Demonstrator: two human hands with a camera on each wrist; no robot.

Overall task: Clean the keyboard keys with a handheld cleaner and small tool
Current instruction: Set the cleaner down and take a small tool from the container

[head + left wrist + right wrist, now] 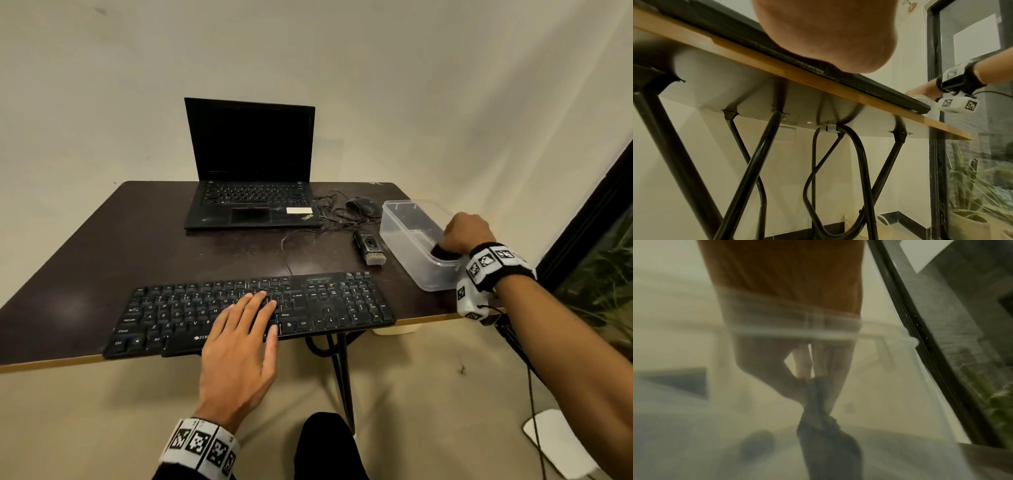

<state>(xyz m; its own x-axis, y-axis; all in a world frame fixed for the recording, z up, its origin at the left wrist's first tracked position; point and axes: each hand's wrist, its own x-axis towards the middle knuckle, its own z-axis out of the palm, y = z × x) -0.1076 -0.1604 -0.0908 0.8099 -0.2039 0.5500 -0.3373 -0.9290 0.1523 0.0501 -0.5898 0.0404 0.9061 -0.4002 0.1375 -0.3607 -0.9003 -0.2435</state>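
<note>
A black keyboard (329, 303) lies along the table's front edge. My left hand (255, 315) rests flat on its middle keys, fingers straight; the left wrist view shows only the palm (828, 32) above the keyboard's edge (859, 84). A black handheld cleaner (370, 247) with a brush head lies on the table behind the keyboard, held by neither hand. My right hand (466, 233) reaches down into a clear plastic container (399, 228). Seen blurred through the container wall, its fingers (803, 366) pinch the top of a dark object (824, 434), also visible as the dark object (442, 253) under the hand.
An open black laptop (250, 192) stands at the back of the dark table (102, 246), with a mouse (364, 207) and tangled cables beside it. The container sits near the table's right edge, next to a dark-framed window (589, 205). Black metal legs (756, 162) cross under the table.
</note>
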